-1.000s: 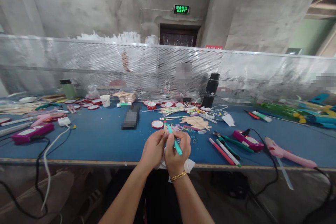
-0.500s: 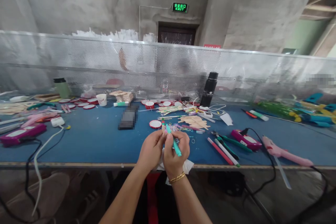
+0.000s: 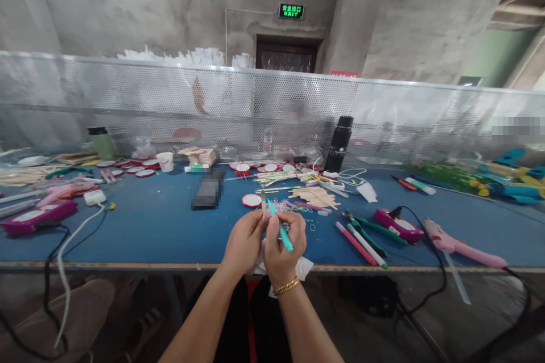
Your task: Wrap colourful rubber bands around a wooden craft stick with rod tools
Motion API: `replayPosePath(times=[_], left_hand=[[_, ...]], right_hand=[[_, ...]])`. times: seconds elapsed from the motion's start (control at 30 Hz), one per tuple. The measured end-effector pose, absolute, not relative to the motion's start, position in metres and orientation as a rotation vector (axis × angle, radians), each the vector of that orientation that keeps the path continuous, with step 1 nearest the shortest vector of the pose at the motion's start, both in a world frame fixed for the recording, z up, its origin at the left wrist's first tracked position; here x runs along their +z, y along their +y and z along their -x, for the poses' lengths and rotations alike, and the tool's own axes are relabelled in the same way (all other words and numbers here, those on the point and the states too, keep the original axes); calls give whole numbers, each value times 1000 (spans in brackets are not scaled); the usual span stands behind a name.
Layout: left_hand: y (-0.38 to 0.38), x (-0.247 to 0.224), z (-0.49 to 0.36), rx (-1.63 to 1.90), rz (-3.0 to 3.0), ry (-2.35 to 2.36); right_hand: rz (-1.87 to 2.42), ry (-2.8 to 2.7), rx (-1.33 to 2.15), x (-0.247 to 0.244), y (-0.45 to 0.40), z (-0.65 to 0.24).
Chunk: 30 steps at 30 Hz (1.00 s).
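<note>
My left hand point(image 3: 244, 243) grips a wooden craft stick point(image 3: 263, 202) upright; its upper end shows red and green bands. Closed round a teal marker point(image 3: 284, 235), my right hand point(image 3: 286, 247) sits right beside the left, and the marker's upper end is close to the stick. A gold bracelet point(image 3: 286, 286) is on my right wrist. Just beyond the hands lie small coloured rubber bands point(image 3: 293, 207) and a round red-rimmed white piece point(image 3: 251, 200). Behind them is a pile of plain sticks point(image 3: 317, 197). White tissue point(image 3: 303, 267) shows under my hands.
A blurred dark phone point(image 3: 208, 190) lies left of centre. Red and white markers point(image 3: 356, 245), green-handled pliers point(image 3: 378, 231) and a pink glue gun point(image 3: 464, 247) are on the right. A black bottle point(image 3: 339, 144) stands at the back near a perforated metal screen point(image 3: 170, 91).
Both hands, with the stick and marker, have shifted very slightly left in the view. The grips look the same.
</note>
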<state>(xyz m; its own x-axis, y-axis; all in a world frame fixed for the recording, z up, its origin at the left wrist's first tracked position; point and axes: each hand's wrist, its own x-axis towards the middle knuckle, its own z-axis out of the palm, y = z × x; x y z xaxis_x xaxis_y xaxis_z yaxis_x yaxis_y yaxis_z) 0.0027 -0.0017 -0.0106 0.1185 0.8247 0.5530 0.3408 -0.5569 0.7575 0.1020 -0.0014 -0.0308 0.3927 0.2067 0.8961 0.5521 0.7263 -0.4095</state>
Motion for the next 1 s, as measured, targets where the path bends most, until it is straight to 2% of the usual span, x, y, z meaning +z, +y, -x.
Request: replayPosePath(times=[1.0], left_hand=[[-1, -14, -2, 1420, -1955, 1122]], right_hand=[[711, -1196, -212, -30, -5, -102]])
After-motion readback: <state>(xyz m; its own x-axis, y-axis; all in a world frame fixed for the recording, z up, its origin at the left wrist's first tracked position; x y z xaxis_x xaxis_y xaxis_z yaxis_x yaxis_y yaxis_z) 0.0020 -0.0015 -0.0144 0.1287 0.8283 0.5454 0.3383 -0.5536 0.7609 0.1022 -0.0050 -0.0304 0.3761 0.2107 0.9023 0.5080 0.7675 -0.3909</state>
